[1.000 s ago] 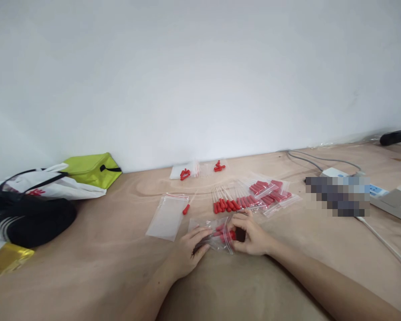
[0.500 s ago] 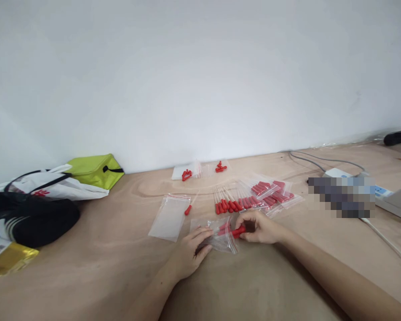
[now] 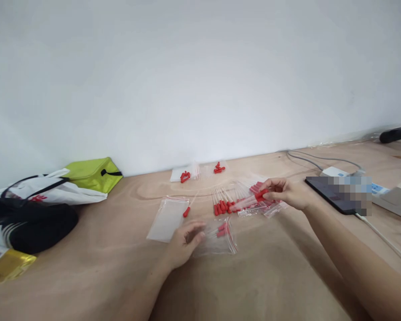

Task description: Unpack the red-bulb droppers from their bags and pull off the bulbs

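Note:
My right hand (image 3: 282, 191) pinches the red bulb of a dropper (image 3: 261, 195) above the pile of bagged droppers; its pale tube points left. My left hand (image 3: 187, 240) is open, thumb and fingers apart, at the closed end of a clear zip bag (image 3: 217, 245). Two red bulbs (image 3: 221, 230) show inside that bag, near its red-striped mouth, which faces right. Behind it lies a row of loose droppers (image 3: 222, 206), tubes pointing away from me. A single dropper (image 3: 186, 211) lies beside a flat zip bag (image 3: 167, 218).
Filled bags (image 3: 274, 207) lie under my right hand. At the wall are red bulbs (image 3: 185, 176) on bags and more bulbs (image 3: 219, 168) beside thin tubes. A phone (image 3: 324, 191), cable and power strip (image 3: 381, 189) lie right; a green bag (image 3: 93, 174) and black bag (image 3: 43, 227) left.
My right hand has moved from the bag's mouth up and right to above the bagged droppers, a dropper in its fingers. My left hand has loosened and drawn slightly left.

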{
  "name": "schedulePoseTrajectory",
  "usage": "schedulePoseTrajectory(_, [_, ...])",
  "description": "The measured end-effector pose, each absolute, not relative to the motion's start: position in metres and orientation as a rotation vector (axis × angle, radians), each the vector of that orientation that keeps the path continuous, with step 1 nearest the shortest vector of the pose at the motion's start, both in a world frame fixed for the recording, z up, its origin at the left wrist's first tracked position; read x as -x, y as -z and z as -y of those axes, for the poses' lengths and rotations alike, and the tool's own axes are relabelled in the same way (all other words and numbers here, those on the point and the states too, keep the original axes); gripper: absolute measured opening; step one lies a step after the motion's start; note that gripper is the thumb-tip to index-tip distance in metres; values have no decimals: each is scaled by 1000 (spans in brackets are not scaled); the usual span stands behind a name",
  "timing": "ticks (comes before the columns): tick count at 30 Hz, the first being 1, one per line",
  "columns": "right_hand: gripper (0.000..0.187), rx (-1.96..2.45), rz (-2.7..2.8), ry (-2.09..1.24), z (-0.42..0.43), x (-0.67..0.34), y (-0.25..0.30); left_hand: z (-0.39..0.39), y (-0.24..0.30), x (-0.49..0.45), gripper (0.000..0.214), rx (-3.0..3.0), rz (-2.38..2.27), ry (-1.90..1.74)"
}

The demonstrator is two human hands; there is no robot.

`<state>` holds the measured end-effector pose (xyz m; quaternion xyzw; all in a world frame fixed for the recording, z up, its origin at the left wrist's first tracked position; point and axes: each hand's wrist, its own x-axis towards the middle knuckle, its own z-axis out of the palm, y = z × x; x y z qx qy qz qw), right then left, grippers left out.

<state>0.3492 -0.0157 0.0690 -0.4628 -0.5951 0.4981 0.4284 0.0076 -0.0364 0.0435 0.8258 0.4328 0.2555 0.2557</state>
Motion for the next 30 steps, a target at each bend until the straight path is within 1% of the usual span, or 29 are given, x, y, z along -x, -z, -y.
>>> schedulePoseTrajectory(2, [28, 1155, 1361, -1107, 9, -338, -71, 20, -46, -6, 13, -2288, -1408, -791])
schedulePoseTrajectory(4, [29, 1105, 1305, -954, 2, -313, -68, 2, -48, -7, 5, -2324, -1645, -769])
schedulePoseTrajectory(6, [27, 1095, 1351, -785, -4, -280, -60, -13, -48, -8, 10, -2318, -1725, -744])
schedulePoseTrajectory(10, [16, 1107, 1733, -400, -10, -224, -40, -25, -46, -15, 20, -2292, -1751, -713])
schedulePoseTrajectory(13, [17, 1174, 1993, -133, -12, -204, -30, -26, -45, -25, 19, -2247, -1791, -741])
schedulePoseTrajectory(15, [17, 1219, 2128, -14, -12, -198, -27, -25, -44, -34, 16, -2203, -1810, -777])
schedulePoseTrajectory(20, [16, 1282, 2305, 46, -8, -193, -28, -25, -36, -54, 7, -2102, -1762, -835])
schedulePoseTrajectory(23, [13, 1264, 2327, -23, -4, -193, -31, -25, -29, -58, 9, -2060, -1714, -871])
schedulePoseTrajectory(26, [14, 1224, 2223, -93, 1, -199, -33, -25, -24, -55, 13, -2043, -1675, -904])
schedulePoseTrajectory(30, [16, 1267, 1931, -81, 15, -225, -27, -17, -28, -46, 14, -2086, -1612, -919])
